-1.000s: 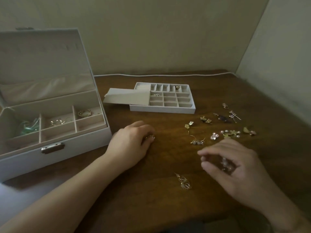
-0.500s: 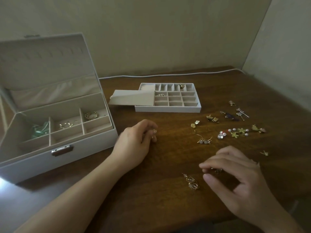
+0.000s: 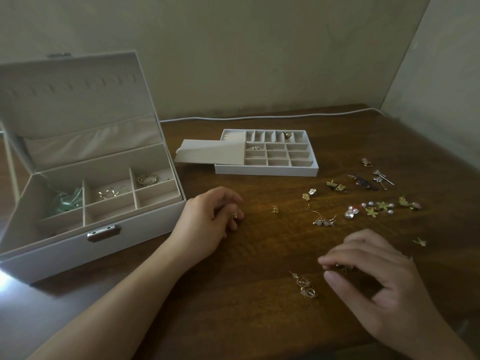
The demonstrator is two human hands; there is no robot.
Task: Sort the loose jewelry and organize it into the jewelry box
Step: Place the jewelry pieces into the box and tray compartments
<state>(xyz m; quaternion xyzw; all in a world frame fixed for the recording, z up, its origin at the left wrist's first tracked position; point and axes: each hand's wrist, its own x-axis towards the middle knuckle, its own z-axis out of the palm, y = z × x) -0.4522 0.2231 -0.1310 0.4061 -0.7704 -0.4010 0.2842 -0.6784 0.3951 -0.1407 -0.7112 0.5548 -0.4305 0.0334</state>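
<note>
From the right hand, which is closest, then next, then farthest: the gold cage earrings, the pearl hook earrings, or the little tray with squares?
Seen from the head camera, from the right hand:
1. Gold cage earrings, just to its left, nearly touching.
2. Pearl hook earrings, farther up the table.
3. Little tray with squares, at the back, beside the jewelry box.

I am counting one jewelry box (image 3: 78, 245), lid up, and one tray (image 3: 267, 169) lying apart from it. I am seeing three filled box compartments: one green piece (image 3: 68, 203), one gold ring (image 3: 110, 192), one gold band (image 3: 147, 178). Two tray cells are holding something each. One cable (image 3: 259, 117) is running along the wall. Loose pieces on the worktop (image 3: 259, 320) are numbering roughly a dozen; I cannot count them exactly. My two hands, left (image 3: 207, 220) and right (image 3: 374, 279), are each holding one small piece.
</note>
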